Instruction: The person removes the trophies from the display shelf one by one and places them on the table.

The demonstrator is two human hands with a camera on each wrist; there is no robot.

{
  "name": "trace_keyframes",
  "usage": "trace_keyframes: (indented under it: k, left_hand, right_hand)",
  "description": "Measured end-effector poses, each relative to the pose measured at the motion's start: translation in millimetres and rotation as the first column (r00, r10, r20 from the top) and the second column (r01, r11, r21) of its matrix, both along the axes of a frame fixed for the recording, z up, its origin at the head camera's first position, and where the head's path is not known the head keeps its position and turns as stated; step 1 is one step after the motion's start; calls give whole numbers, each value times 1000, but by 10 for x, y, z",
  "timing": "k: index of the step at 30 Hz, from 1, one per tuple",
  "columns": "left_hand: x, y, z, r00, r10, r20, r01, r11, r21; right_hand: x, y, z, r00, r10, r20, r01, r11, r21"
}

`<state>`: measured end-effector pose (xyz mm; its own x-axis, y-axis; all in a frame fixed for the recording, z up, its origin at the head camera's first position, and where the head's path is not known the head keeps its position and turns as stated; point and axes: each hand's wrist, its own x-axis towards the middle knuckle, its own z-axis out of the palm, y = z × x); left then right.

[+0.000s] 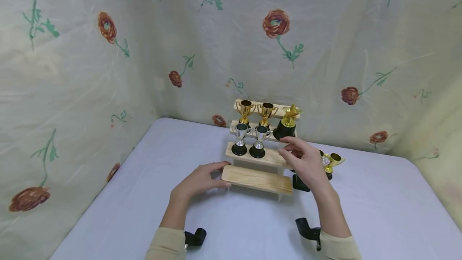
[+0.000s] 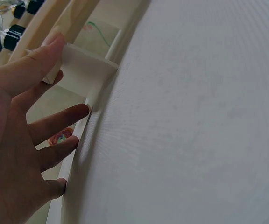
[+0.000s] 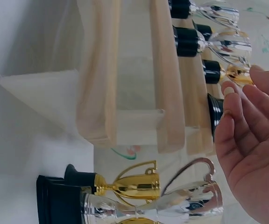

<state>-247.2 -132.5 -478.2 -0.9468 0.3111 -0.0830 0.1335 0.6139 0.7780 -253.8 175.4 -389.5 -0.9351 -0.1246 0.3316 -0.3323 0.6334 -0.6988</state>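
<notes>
A tiered wooden display stand (image 1: 258, 177) with white side supports stands on the table. My left hand (image 1: 200, 179) grips the left end of its lowest step between thumb and forefinger, the other fingers spread. My right hand (image 1: 306, 163) hovers by the right end of the second step, fingers loosely bent and nothing between them. Its fingertips are just in front of the black base of a gold star trophy (image 1: 288, 119) on a higher step. Two silver cups (image 1: 260, 133) stand on the second step, with two gold cups (image 1: 267, 110) behind them.
Right of the stand, partly hidden by my right hand, are a large silver trophy cup (image 3: 190, 200) and a gold cup (image 3: 134, 186) on black bases. A flower-patterned curtain (image 1: 223, 51) hangs behind the white table (image 1: 173, 143) and along its sides.
</notes>
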Motion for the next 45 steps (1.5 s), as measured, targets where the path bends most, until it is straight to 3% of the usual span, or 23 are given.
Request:
trace_keyframes:
  k: [30,45]
  left_hand:
    - [2,-18,11,1000,11,-2,-11,999,-39]
    - [-12,-18,-3,1000,6,-6,-6,999,-39]
  right_hand:
    - [-232,-209,-50,996,79,38,-70,977,-201]
    - [-223,-337,-76,999,52,9,-47,953,-299]
